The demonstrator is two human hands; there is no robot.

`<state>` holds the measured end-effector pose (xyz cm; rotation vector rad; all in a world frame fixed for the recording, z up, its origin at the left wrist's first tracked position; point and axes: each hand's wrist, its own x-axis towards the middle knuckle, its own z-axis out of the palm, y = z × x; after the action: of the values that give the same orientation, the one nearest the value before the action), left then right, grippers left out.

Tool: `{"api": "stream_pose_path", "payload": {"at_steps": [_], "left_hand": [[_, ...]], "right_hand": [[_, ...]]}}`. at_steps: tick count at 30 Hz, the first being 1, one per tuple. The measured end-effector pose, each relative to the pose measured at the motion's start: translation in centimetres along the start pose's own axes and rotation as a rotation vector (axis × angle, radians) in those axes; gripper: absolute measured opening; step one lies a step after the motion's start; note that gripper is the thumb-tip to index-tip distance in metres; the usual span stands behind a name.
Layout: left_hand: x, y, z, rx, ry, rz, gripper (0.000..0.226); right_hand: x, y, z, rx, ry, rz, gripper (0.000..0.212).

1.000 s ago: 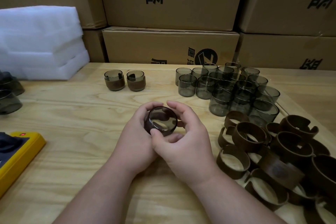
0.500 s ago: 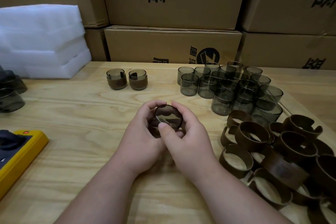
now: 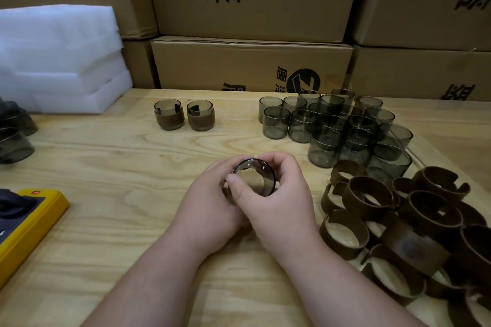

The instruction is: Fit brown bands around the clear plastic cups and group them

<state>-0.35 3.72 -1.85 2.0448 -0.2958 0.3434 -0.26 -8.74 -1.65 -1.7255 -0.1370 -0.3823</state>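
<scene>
Smoky clear plastic, smooth and round: the cup (image 3: 253, 178) sits tilted between both hands above the table (image 3: 106, 167), its mouth or base turned toward the camera. The left hand (image 3: 210, 202) curls round its left side and the right hand (image 3: 276, 194) curls over its top and right, thumb pressed on the near rim. Whether a band is already on this cup cannot be told; the fingers hide most of its wall, and only a dark edge shows at the right.

Two banded cups (image 3: 184, 114) stand side by side at the back, well apart from the hands. The bare cups (image 3: 337, 125) cluster at the back right, some stacked, and the loose bands (image 3: 398, 220) lie heaped just in front of them.

The likely trouble is slip. The wall looks slick, so a hard push on a tight band could squirt the cup out of the fingers and send it rolling into the bare cups. A band forced on askew could sit crooked or spring open at its split. Squeezing too hard might flex or crack thin plastic. A careless reach right could also topple the stacked cups or scatter the heap of bands.
</scene>
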Motion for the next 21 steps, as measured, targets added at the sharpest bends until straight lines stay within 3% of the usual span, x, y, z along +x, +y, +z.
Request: {"api": "stream_pose_path", "payload": {"at_steps": [4, 10, 21], "left_hand": [[-0.12, 0.41, 0.07, 0.024, -0.005, 0.017, 0.068], [-0.25, 0.75, 0.15, 0.028, -0.051, 0.04, 0.067], [-0.15, 0.62, 0.0, -0.118, 0.01, -0.024, 0.061]], "right_hand": [[0.12, 0.02, -0.34, -0.023, 0.057, 0.025, 0.049], [0.43, 0.29, -0.66, 0.039, 0.119, 0.018, 0.018], [0.53, 0.21, -0.69, 0.194, 0.114, 0.058, 0.027]]}}
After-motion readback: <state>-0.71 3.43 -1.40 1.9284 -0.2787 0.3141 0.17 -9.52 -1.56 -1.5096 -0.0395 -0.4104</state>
